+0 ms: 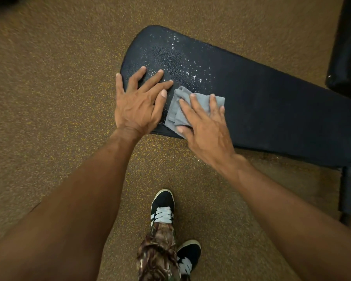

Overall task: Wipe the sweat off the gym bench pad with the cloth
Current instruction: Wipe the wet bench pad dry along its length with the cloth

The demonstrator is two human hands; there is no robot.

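Observation:
The black gym bench pad (272,110) runs from the upper middle to the right edge, its rounded end toward the left. Glistening sweat droplets (178,59) cover that rounded end. My left hand (140,102) lies flat with fingers spread on the pad's end, just left of the cloth. A folded grey cloth (176,110) rests on the pad's near edge. My right hand (205,126) presses flat on the cloth with fingers spread, covering its right part.
Brown speckled rubber floor (49,98) surrounds the bench. A black upholstered piece of equipment (346,57) stands at the right edge, and a black metal frame leg (348,195) sits at the lower right. My shoes (163,207) stand on the floor below the pad.

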